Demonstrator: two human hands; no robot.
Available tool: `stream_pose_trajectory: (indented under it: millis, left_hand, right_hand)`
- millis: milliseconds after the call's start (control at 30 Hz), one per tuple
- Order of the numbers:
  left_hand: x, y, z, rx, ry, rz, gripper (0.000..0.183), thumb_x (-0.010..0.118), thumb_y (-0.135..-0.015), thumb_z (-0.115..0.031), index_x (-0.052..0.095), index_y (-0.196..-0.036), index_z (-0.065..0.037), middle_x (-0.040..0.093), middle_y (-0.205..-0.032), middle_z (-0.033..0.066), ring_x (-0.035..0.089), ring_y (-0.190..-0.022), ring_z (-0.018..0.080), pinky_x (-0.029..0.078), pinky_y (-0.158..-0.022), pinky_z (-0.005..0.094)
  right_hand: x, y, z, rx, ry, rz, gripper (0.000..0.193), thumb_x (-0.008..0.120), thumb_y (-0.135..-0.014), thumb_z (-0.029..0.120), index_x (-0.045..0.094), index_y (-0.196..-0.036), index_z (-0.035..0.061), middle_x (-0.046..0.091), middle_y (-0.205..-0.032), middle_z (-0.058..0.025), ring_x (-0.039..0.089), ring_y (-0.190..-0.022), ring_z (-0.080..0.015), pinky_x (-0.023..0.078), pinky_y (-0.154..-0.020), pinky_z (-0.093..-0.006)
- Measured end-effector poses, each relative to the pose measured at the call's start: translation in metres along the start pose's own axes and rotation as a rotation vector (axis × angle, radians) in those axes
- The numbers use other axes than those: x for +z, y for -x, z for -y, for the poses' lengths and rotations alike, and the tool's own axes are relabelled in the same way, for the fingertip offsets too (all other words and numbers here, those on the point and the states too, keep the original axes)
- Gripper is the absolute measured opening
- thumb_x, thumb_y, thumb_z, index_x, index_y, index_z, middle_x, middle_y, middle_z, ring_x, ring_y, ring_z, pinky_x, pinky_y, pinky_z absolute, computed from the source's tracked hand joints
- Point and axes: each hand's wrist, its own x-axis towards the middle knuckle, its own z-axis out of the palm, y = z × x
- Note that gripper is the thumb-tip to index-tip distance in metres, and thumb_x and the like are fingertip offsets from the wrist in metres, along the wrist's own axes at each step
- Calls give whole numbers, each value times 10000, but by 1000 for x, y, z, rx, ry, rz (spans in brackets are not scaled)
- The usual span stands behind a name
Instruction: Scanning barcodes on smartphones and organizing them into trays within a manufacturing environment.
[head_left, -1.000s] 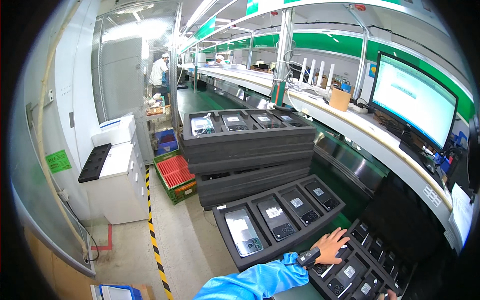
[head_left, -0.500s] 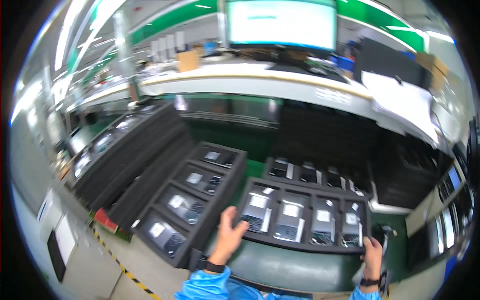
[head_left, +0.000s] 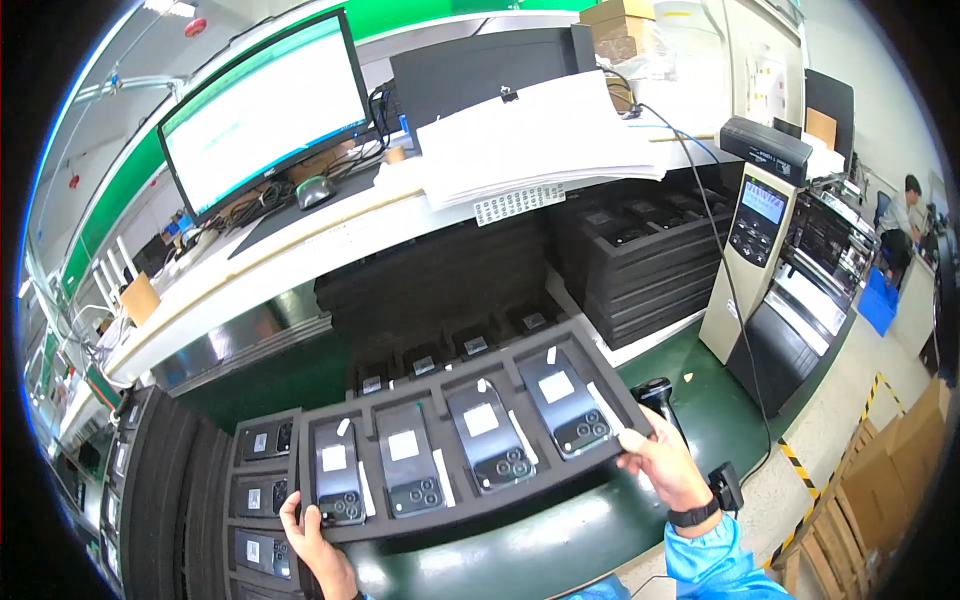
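Note:
Both my hands grip a black foam tray [head_left: 447, 520] by its near corners. It is tilted, its right end higher in view, above the green bench top [head_left: 510, 535]. Several dark smartphones [head_left: 405, 470] lie in its slots, camera ends toward me, each with a white label. At the tray's left corner my left hand [head_left: 318, 545] curls round the rim. Round the right corner closes my right hand [head_left: 665, 462], thumb on top. Just behind the tray, more phones [head_left: 473, 343] sit in another foam tray, partly hidden.
Stacked foam trays [head_left: 262, 440] with phones stand at left, and another stack [head_left: 640, 275] at back right. A label printer [head_left: 752, 260] is on the right, near a black handheld scanner [head_left: 655, 393]. Above are a monitor [head_left: 265, 110] and papers [head_left: 540, 130]. Cartons [head_left: 895, 470] stand lower right.
My view has swung to the right, bringing the printer and cartons in. The tray now appears further left and more tilted, with both hands still on its corners.

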Motion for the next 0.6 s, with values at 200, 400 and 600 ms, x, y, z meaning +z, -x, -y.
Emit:
stream_pose_trajectory:
  millis: [200,400,600]
  left_hand:
    - [67,-92,70,179,-53,48,320,597,-946,5,556,-1263,2,639,-1130,78,595,-997,146,471,-912,289]
    - [91,-141,140,219,-206,-124,199,564,-971,-41,635,-1145,24,651,-1058,81,600,-966,167,469,-884,297]
    - [95,-153,151,325,-415,-229,241,537,-980,-132,669,-1056,55,684,-997,129,627,-938,232,481,-878,367]
  right_hand:
    - [13,-119,-37,-217,-52,-176,510,689,-960,123,516,-1434,49,620,-946,-9,566,-677,-78,488,-598,-229]
    - [10,-193,-87,-414,451,-350,663,684,-960,267,390,-1487,-9,509,-1401,-256,501,-1323,-352,383,-1129,-417]
    - [6,-198,-85,-501,659,-292,761,658,-998,363,243,-1529,11,516,-1381,-319,528,-1310,-372,408,-1099,-404]
